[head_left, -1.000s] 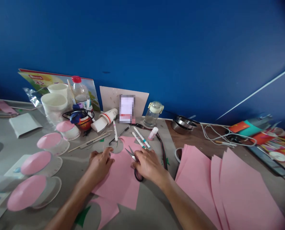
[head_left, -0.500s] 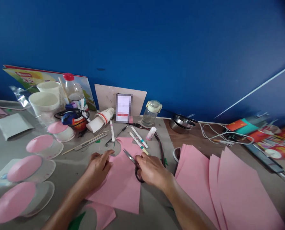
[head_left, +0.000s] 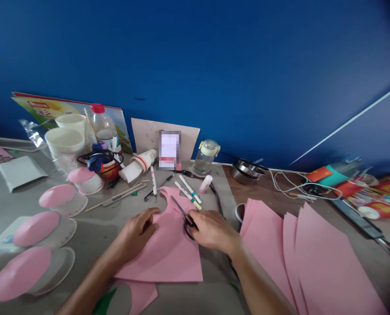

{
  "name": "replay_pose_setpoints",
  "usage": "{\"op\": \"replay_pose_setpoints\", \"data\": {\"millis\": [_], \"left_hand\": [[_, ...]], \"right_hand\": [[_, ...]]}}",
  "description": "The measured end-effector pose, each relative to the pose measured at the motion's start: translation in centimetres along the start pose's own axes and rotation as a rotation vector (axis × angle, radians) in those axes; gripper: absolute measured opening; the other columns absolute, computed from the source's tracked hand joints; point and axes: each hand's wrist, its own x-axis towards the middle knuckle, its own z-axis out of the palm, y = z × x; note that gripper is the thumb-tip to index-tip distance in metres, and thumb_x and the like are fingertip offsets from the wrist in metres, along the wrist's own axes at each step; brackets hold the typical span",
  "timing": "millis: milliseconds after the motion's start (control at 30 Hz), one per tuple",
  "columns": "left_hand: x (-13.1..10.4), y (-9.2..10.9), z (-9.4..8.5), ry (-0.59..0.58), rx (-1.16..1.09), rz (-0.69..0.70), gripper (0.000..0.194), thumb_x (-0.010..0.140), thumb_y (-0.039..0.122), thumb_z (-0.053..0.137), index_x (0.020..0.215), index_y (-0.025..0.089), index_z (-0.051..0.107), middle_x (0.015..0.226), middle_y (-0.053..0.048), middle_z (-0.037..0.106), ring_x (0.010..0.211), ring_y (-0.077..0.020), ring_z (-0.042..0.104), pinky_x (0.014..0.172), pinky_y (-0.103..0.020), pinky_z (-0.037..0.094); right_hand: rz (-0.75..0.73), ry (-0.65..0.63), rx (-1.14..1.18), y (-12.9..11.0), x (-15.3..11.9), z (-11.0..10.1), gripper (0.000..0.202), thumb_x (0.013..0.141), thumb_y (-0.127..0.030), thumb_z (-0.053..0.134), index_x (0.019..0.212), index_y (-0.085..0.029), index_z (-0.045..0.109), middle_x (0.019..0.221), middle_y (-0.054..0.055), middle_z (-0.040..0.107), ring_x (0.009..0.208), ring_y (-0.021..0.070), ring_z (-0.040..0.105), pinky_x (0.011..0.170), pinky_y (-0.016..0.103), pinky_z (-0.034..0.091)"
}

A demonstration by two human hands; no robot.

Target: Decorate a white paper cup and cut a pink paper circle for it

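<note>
My right hand (head_left: 211,229) is closed around the black handles of a pair of scissors (head_left: 181,209), whose blades point up and left over the pink paper (head_left: 168,258). The paper lies in front of me, with a curved notch cut into its upper left side. At its left edge, my left hand (head_left: 137,234) is closed with thumb and fingers pinching the sheet. A cut pink scrap (head_left: 142,295) lies below, partly under the sheet. To the left stand several clear cups with pink paper discs (head_left: 21,273) on them.
At the right lies a stack of pink sheets (head_left: 326,258). Beyond the paper are markers (head_left: 190,189), a glue stick (head_left: 205,183), a glass jar (head_left: 207,157) and a propped phone (head_left: 169,148). White paper cups (head_left: 64,140) and a red-capped bottle (head_left: 103,124) stand back left.
The pink paper has turned slightly, its lower right corner shifting right and up. The scissors now look closer to closed, and my left hand has moved a little right with the paper.
</note>
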Motion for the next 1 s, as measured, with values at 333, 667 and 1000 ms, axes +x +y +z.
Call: {"op": "replay_pose_setpoints", "data": {"millis": [333, 667, 1000], "left_hand": [[-0.2, 0.0, -0.1, 0.04, 0.052, 0.02, 0.032, 0.086, 0.03, 0.046, 0.113, 0.021, 0.06, 0.075, 0.001, 0.064, 0.067, -0.0156, 0.061, 0.063, -0.024, 0.045], [-0.6, -0.6, 0.8, 0.13, 0.194, 0.206, 0.028, 0.09, 0.028, 0.044, 0.11, 0.021, 0.063, 0.095, -0.007, 0.072, 0.084, -0.02, 0.066, 0.075, -0.028, 0.049], [-0.7, -0.5, 1.2, 0.152, 0.235, 0.26, 0.027, 0.092, 0.026, 0.043, 0.11, 0.019, 0.061, 0.094, -0.008, 0.071, 0.085, -0.0202, 0.065, 0.077, -0.029, 0.05]], "right_hand": [[-0.057, 0.164, 0.693, 3.7, 0.3, -0.7, 0.04, 0.078, -0.012, 0.048, 0.117, -0.021, 0.055, 0.09, 0.0, 0.068, 0.06, 0.0109, 0.055, 0.056, 0.021, 0.041], [0.017, 0.193, 0.128, -1.2, -0.7, -1.5, 0.008, 0.083, -0.024, 0.053, 0.085, -0.022, 0.06, 0.084, 0.002, 0.069, 0.075, 0.017, 0.061, 0.061, 0.026, 0.032], [0.115, 0.153, 0.011, -2.3, -1.7, -1.7, 0.017, 0.089, -0.029, 0.046, 0.095, -0.022, 0.06, 0.093, 0.006, 0.072, 0.082, 0.0219, 0.067, 0.064, 0.029, 0.035]]}}
